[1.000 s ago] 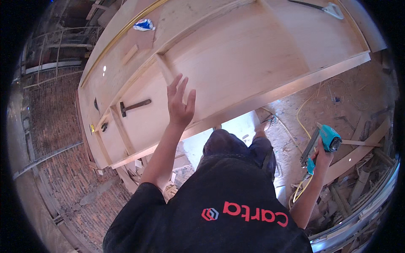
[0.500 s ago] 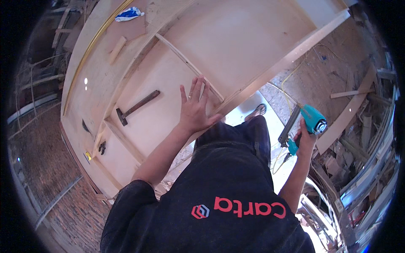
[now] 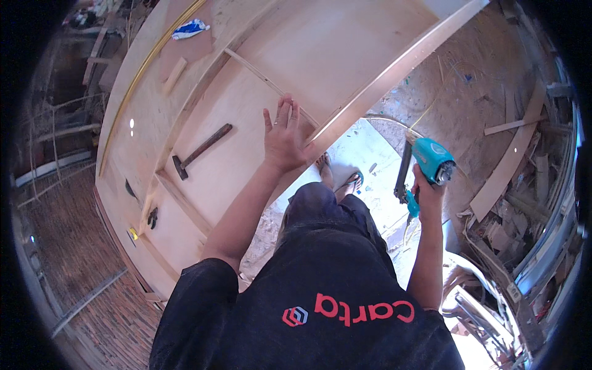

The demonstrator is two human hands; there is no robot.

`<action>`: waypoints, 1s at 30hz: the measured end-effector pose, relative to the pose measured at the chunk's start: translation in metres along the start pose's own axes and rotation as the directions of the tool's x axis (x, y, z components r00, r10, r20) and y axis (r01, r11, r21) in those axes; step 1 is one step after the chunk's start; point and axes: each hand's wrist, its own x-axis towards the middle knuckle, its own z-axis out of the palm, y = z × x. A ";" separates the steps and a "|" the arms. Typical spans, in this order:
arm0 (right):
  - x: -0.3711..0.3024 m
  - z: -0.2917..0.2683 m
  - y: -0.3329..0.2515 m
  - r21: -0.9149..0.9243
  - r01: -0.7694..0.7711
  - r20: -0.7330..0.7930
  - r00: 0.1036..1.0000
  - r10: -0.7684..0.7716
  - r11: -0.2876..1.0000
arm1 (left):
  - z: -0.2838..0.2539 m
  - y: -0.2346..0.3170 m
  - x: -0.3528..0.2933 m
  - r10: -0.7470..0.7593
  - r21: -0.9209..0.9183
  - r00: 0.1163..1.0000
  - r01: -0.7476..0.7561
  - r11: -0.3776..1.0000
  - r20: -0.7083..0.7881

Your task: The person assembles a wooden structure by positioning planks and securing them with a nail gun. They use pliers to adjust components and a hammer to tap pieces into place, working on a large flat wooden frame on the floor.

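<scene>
My left hand [image 3: 282, 145] lies with fingers stretched out at the near end of a thin wooden crosspiece [image 3: 259, 75]. Its thumb side rests by the long front rail [image 3: 370, 95] of a large pale wooden panel frame. In my right hand [image 3: 430, 196] is a teal nail gun [image 3: 433, 160] with a black magazine, held by its grip to the right of the frame and apart from it. A hammer [image 3: 202, 151] with a dark handle lies on the panel, left of my left hand.
Black pliers [image 3: 152, 217] and a yellow item [image 3: 132, 234] are at the frame's left end. A blue-white packet [image 3: 190, 29], a wood offcut [image 3: 175, 75] and a gold strip [image 3: 139, 71] lie on the far side. Planks and scraps [image 3: 512, 166] litter the right-hand floor.
My right hand has brought the nail gun a little to the left. The frame has shifted slightly in view, and more of my feet shows. My left hand stays on the wood.
</scene>
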 end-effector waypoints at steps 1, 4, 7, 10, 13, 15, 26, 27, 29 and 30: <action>-0.002 0.003 0.001 -0.004 -0.012 0.021 1.000 0.012 1.000 | 0.002 -0.001 0.000 0.000 0.009 1.000 0.000 1.000 -0.002; -0.010 0.021 0.004 0.055 -0.068 0.081 0.995 0.064 0.996 | 0.007 -0.003 -0.002 0.002 0.038 1.000 -0.001 0.999 -0.020; -0.026 0.039 0.001 0.109 -0.086 0.176 0.982 0.066 0.990 | 0.009 -0.004 -0.002 0.004 0.033 0.999 -0.002 0.999 -0.054; -0.041 0.058 -0.002 0.233 -0.110 0.262 0.964 0.047 0.966 | 0.007 -0.002 0.000 -0.005 0.057 1.000 0.007 0.998 -0.031; -0.048 0.078 -0.002 0.270 -0.122 0.296 0.955 0.038 0.955 | 0.005 0.003 0.002 -0.044 0.133 0.999 0.042 0.990 0.018; -0.047 0.095 0.001 0.238 -0.224 0.292 0.945 0.151 0.945 | 0.006 0.005 0.002 -0.070 0.194 0.997 0.061 0.979 0.040; -0.056 0.155 0.027 0.531 -0.548 0.484 0.822 0.299 0.647 | 0.021 -0.010 0.002 -0.019 0.183 1.000 0.015 0.983 0.020; -0.057 0.158 0.029 0.536 -0.557 0.491 0.817 0.302 0.635 | 0.021 -0.011 0.002 -0.021 0.187 1.000 0.016 0.982 0.022; -0.058 0.162 0.031 0.551 -0.545 0.476 0.827 0.299 0.632 | 0.022 -0.011 0.003 -0.007 0.175 1.000 0.006 0.984 0.007; -0.059 0.163 0.032 0.557 -0.540 0.470 0.831 0.297 0.631 | 0.023 -0.010 0.003 -0.001 0.181 1.000 0.000 0.984 0.001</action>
